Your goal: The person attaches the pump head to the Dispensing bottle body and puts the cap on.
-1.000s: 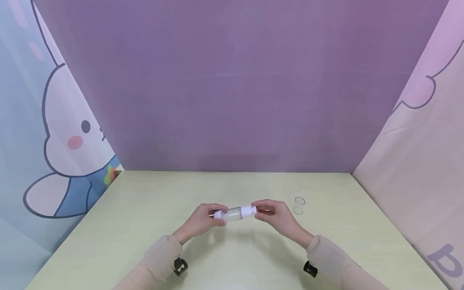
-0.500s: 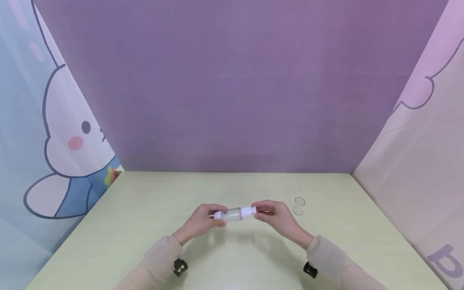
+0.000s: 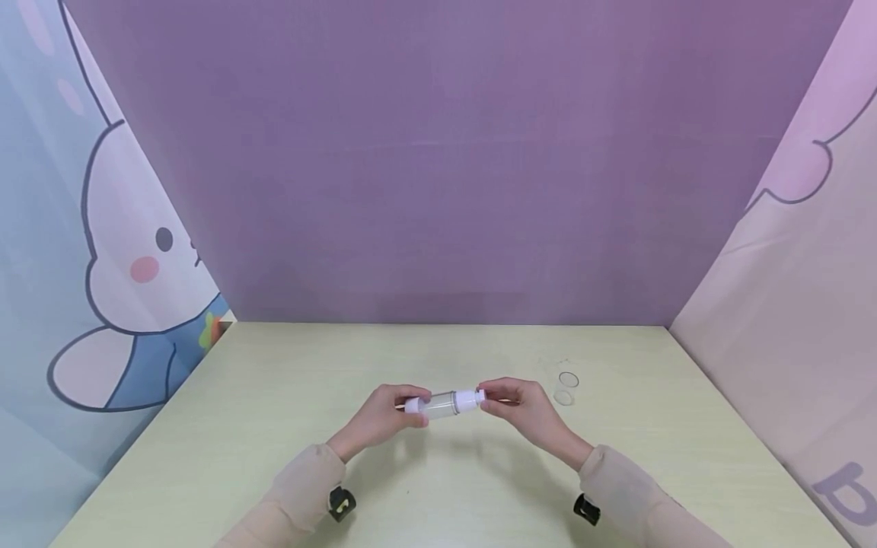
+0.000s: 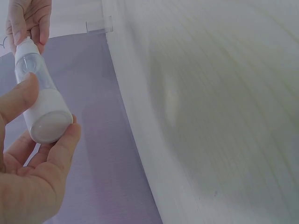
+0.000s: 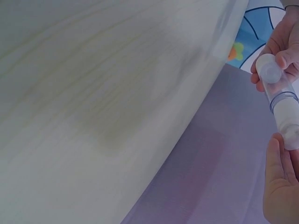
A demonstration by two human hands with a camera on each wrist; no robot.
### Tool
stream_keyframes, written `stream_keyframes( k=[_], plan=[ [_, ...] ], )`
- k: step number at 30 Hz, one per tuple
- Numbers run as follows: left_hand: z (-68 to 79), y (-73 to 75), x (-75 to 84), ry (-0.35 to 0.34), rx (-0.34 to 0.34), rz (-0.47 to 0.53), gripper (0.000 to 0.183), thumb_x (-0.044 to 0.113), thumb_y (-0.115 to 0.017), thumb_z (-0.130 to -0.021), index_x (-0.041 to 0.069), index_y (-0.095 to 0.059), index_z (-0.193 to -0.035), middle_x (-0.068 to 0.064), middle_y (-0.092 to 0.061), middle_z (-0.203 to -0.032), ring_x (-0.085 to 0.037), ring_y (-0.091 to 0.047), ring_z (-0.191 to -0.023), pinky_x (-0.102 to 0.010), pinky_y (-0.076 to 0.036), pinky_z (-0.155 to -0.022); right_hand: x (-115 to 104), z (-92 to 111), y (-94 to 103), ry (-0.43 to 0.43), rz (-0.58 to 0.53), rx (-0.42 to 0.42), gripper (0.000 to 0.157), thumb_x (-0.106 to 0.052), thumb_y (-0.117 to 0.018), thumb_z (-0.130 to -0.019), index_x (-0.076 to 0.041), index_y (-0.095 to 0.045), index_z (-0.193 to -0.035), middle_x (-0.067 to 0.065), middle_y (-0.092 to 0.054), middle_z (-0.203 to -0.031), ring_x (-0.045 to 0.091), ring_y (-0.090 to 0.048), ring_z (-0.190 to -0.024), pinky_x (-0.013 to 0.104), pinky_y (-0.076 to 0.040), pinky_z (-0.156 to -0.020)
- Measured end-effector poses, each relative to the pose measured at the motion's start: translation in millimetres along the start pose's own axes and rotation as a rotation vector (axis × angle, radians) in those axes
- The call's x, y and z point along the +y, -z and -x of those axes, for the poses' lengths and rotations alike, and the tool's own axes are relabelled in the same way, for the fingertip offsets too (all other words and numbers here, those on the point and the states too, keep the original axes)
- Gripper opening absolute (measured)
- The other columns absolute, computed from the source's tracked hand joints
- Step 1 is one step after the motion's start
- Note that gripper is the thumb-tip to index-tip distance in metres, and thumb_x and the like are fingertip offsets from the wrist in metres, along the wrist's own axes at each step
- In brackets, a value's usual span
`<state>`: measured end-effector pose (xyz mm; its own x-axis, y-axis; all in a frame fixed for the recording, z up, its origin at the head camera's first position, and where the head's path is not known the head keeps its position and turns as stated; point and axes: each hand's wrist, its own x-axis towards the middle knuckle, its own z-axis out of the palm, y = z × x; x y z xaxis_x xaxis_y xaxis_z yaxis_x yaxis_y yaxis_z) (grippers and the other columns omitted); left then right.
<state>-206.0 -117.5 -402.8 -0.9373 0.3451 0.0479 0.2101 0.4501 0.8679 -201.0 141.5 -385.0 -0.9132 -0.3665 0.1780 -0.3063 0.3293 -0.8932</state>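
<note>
A slim pump bottle [image 3: 439, 406] with a clear body and white ends is held sideways above the table. My left hand [image 3: 381, 415] grips its white base end, thumb on the near side and fingers on the far side. At the other end, my right hand [image 3: 526, 405] pinches the narrow white pump head between thumb and fingers. The left wrist view shows the round bottom of the bottle [image 4: 49, 126] facing the camera. A clear cylindrical cap [image 4: 99, 25] stands on the table beyond, to the right of my right hand in the head view.
The pale wood-look table [image 3: 308, 365] ends at a purple backdrop [image 3: 445, 190]. A printed cartoon curtain [image 3: 144, 266] hangs on the left and a pale one [image 3: 808, 304] on the right. A black wrist mount [image 3: 341, 504] sits under the left sleeve, another [image 3: 587, 508] under the right.
</note>
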Motion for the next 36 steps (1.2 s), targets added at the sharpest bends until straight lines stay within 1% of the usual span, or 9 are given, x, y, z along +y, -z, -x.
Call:
stream_keyframes(
  k=[5,10,17,24,27,32,36],
  plan=[
    [-0.3,-0.1,-0.5,0.004,-0.004,0.0,0.036,0.014,-0.073,-0.077,0.007,-0.065,-0.111,-0.013,-0.061,-0.117,-0.025,-0.059,-0.099,-0.034,-0.051,-0.075,-0.8,0.1,0.1,-0.001,0.005,0.004,0.032,-0.016,-0.067,-0.083,0.0,-0.064,-0.11,0.016,-0.065,-0.106,0.022,-0.064,-0.092,0.023,-0.053,-0.075],
    [1.2,-0.8,-0.2,0.008,-0.004,0.001,0.036,0.014,-0.073,-0.077,0.006,-0.065,-0.111,-0.013,-0.061,-0.116,-0.025,-0.059,-0.097,-0.034,-0.051,-0.075,-1.3,1.4,-1.2,0.006,0.006,0.009,0.033,-0.017,-0.067,-0.083,0.002,-0.063,-0.11,0.017,-0.066,-0.106,0.019,-0.065,-0.089,0.024,-0.053,-0.075],
    [4.0,-1.8,0.9,0.013,-0.011,0.018,0.035,0.014,-0.072,-0.077,0.007,-0.065,-0.111,-0.014,-0.061,-0.117,-0.025,-0.059,-0.098,-0.033,-0.051,-0.075,0.6,2.5,-2.4,-0.008,0.016,0.011,0.031,-0.017,-0.066,-0.084,0.001,-0.064,-0.11,0.016,-0.066,-0.105,0.016,-0.065,-0.087,0.024,-0.053,-0.074],
    [2.8,-0.4,-0.5,-0.012,-0.005,0.023,0.036,0.013,-0.071,-0.077,0.007,-0.064,-0.112,-0.014,-0.061,-0.116,-0.025,-0.06,-0.098,-0.032,-0.052,-0.074,0.5,-1.3,-1.7,-0.008,0.043,0.019,0.031,-0.019,-0.066,-0.084,0.0,-0.064,-0.109,0.015,-0.066,-0.105,0.016,-0.065,-0.086,0.024,-0.053,-0.073],
    [3.6,0.5,-1.1,-0.004,-0.006,0.021,0.036,0.014,-0.071,-0.078,0.008,-0.064,-0.112,-0.013,-0.061,-0.116,-0.025,-0.06,-0.099,-0.032,-0.051,-0.075,0.1,-2.5,-2.3,-0.037,0.045,0.026,0.032,-0.02,-0.067,-0.083,-0.001,-0.065,-0.109,0.013,-0.067,-0.104,0.016,-0.064,-0.086,0.024,-0.053,-0.072],
    [6.8,1.1,-2.1,-0.001,-0.004,0.021,0.036,0.015,-0.071,-0.078,0.007,-0.064,-0.112,-0.014,-0.061,-0.116,-0.025,-0.06,-0.099,-0.033,-0.051,-0.075,0.0,-1.4,-4.5,-0.045,0.037,0.021,0.034,-0.022,-0.067,-0.083,-0.001,-0.064,-0.11,0.013,-0.066,-0.105,0.018,-0.065,-0.088,0.025,-0.053,-0.073],
    [8.4,0.9,-3.7,0.0,0.0,0.017,0.037,0.015,-0.072,-0.077,0.007,-0.064,-0.112,-0.014,-0.061,-0.116,-0.025,-0.06,-0.098,-0.032,-0.051,-0.075,0.1,0.3,-6.5,-0.053,0.038,0.02,0.032,-0.021,-0.067,-0.083,-0.003,-0.064,-0.11,0.013,-0.066,-0.105,0.018,-0.065,-0.089,0.024,-0.052,-0.074]
  ],
)
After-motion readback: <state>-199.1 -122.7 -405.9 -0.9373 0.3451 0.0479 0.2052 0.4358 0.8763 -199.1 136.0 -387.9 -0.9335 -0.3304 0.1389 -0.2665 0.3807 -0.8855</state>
